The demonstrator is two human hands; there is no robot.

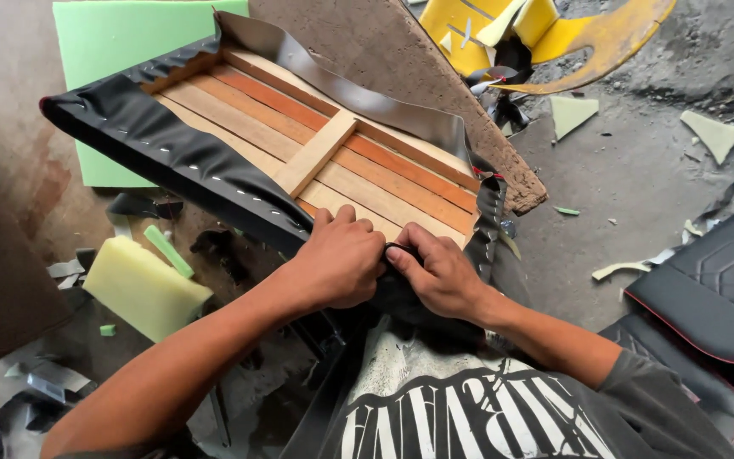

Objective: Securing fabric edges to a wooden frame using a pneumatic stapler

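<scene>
Left hand [340, 259]: I pinch the black vinyl cover [180, 157] at the near edge.
Right hand [442, 274]: clamped on the same fold, touching my left.
Wooden slat frame [341, 157]: beneath the vinyl.

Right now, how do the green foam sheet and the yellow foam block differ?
The green foam sheet is thin, flat and partly hidden under the black-vinyl-wrapped wooden frame; the yellow foam block is thick, chunky and fully exposed beside the left hand. Both lie on the floor.
</scene>
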